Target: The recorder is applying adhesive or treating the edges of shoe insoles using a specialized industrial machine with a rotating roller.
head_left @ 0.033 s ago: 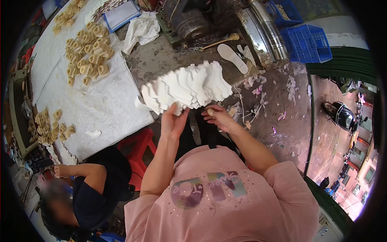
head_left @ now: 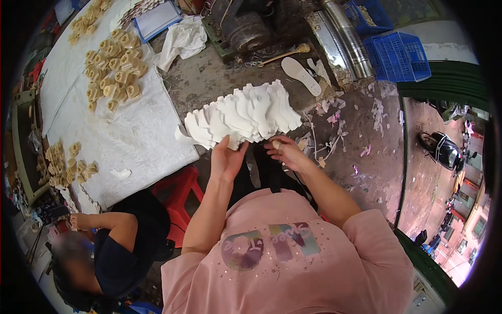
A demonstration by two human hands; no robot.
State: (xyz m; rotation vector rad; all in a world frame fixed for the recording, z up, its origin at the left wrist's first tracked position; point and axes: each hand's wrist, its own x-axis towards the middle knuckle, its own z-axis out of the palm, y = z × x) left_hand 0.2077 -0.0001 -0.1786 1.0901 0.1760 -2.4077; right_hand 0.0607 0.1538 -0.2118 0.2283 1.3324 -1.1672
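A long row of thin white cut pieces (head_left: 241, 116) with wavy edges lies overlapped in front of me, at the edge of the dark worktop. My left hand (head_left: 227, 162) is at the row's near edge, with thumb and fingers closed on the edge of a white piece (head_left: 233, 142). To its right, my right hand (head_left: 287, 153) has its fingers curled around a small cream-coloured lump (head_left: 275, 144), close below the row. What the lump is cannot be made out. Its fingertips are partly hidden against the dark background.
A white-covered table (head_left: 151, 131) at left bears beige moulded pieces (head_left: 112, 68). Beyond the row are a machine (head_left: 248, 34), a brush (head_left: 285, 54), a white insole (head_left: 301, 76) and a metal roller (head_left: 349, 39). Another person (head_left: 120, 240) sits at lower left by a red stool (head_left: 180, 209).
My left hand has shifted slightly to the right. The white row has moved a little at its left part; my right hand has hardly moved.
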